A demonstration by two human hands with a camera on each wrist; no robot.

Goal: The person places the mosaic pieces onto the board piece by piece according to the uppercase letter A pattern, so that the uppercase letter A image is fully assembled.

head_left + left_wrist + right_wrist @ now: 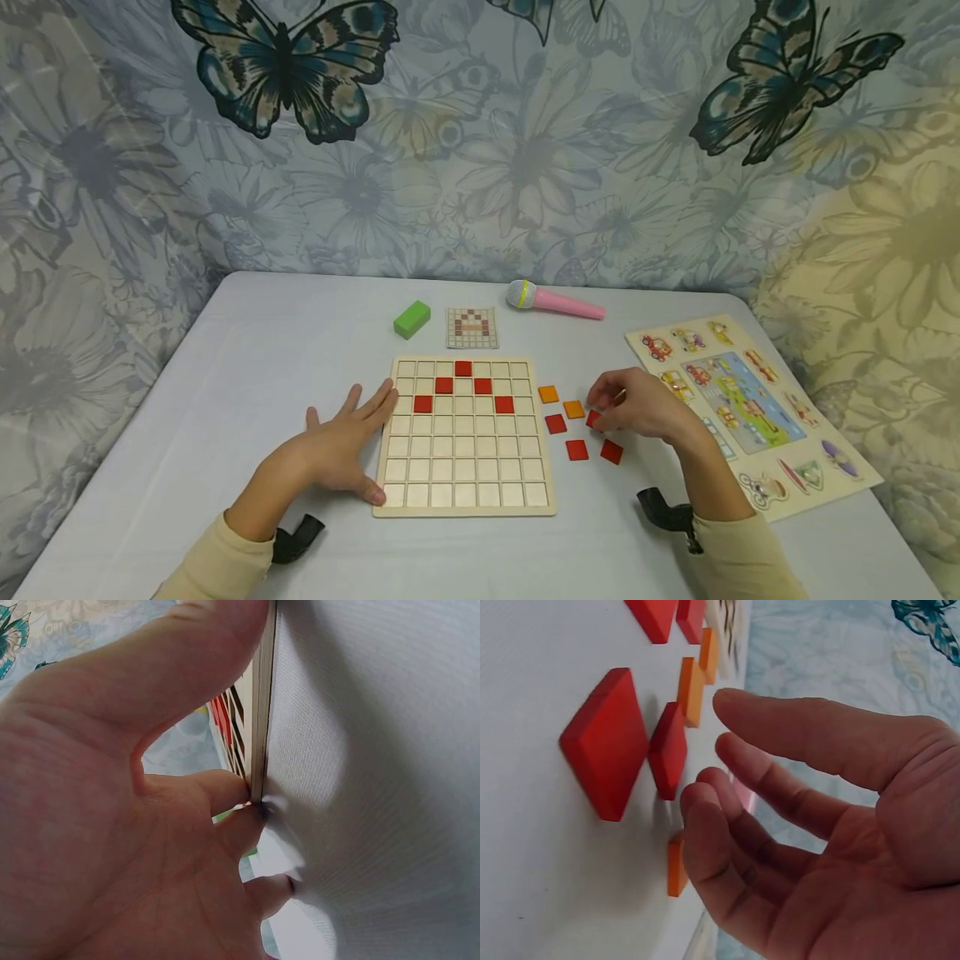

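A wooden grid board (465, 511) lies on the table with several red tiles (423, 404) set in its upper squares in a peaked pattern. Spread along the board's left edge, my left hand (337, 450) touches it with thumb and fingertips; the wrist view shows the thumb (187, 652) against the board's side (259, 712). My right hand (637, 404) hovers right of the board, fingers loosely bent, over a loose red tile (592, 418). In the right wrist view, a gap shows between thumb and fingers, with the red tile (667, 750) just beyond the fingertips.
Other loose red tiles (577, 450) and orange tiles (573, 409) lie between board and right hand. Behind the board are a green block (412, 320), a small pattern card (472, 327) and a pink toy microphone (566, 303). A picture puzzle board (750, 408) lies at right.
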